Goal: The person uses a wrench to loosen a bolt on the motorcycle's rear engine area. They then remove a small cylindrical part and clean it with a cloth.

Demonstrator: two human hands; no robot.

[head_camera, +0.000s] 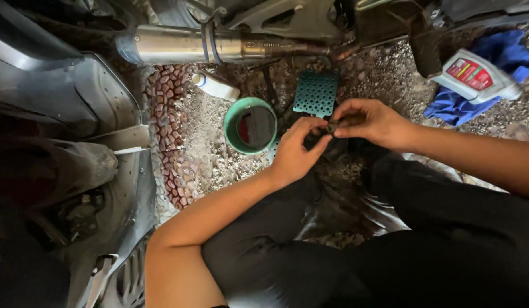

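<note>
Both hands meet above the gravel floor [219,154] — the right hand [370,121] and left hand [296,151] pinch a small dark part [331,128] between their fingers. It looks rigid, light and probably greasy, best gripped at its edges. Nearby, a green bowl [250,125] holds dark liquid — and a white bottle [475,77] lies on a blue rag [507,54].

Gravel ground [219,154], dim light
</note>
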